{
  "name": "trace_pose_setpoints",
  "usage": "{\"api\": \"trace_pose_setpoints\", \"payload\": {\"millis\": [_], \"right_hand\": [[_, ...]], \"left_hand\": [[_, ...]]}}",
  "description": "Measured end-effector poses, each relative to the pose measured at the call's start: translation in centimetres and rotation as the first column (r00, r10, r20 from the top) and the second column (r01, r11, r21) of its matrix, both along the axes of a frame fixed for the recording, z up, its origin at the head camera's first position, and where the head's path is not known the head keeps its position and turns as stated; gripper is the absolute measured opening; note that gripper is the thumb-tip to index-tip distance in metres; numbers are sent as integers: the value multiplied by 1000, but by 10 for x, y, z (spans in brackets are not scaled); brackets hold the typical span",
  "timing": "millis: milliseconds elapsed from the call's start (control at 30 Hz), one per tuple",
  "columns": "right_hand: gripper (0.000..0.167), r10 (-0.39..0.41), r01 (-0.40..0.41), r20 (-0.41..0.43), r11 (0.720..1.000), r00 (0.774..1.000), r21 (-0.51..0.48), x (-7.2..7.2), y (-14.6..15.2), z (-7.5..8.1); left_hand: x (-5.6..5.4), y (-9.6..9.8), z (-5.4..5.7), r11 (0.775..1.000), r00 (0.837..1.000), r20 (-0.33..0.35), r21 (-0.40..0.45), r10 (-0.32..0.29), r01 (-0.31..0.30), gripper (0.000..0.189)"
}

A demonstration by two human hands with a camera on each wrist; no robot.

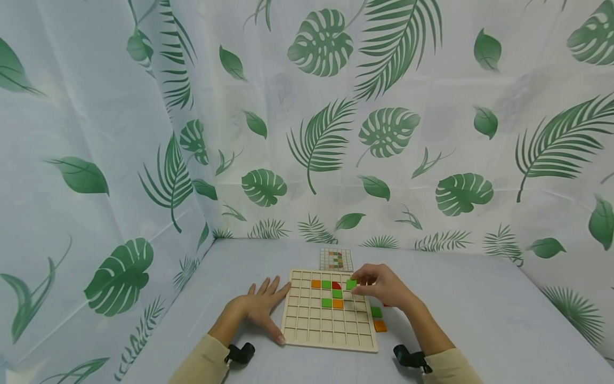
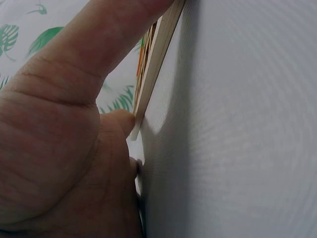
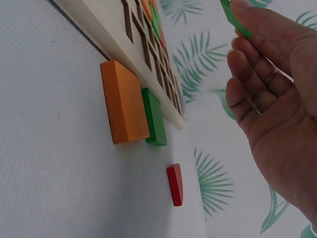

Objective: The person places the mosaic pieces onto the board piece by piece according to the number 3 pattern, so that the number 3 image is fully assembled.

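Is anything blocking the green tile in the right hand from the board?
Nothing visible: the right hand pinches the green square tile above the wooden grid board; the loose orange tile lies beside it.

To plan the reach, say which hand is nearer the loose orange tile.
Right. The right hand is beyond the loose orange tile; the left hand is at the opposite edge of the board.
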State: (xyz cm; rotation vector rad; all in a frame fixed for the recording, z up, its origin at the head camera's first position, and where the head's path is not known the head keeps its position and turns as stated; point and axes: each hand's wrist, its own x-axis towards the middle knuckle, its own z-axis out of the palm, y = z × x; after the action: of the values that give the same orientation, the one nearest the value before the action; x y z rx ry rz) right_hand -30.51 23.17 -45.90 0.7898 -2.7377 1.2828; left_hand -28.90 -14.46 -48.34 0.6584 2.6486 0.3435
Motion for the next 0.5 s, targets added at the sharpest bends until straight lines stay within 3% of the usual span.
{"api": "trace_pose_setpoints", "payload": {"millis": [500], "right_hand": [[23,121,-125,79,991,990,48,1,-11,-5]], "left_hand": [[-1,0,-1,1000,1000,7,8,10,-10,139]]}}
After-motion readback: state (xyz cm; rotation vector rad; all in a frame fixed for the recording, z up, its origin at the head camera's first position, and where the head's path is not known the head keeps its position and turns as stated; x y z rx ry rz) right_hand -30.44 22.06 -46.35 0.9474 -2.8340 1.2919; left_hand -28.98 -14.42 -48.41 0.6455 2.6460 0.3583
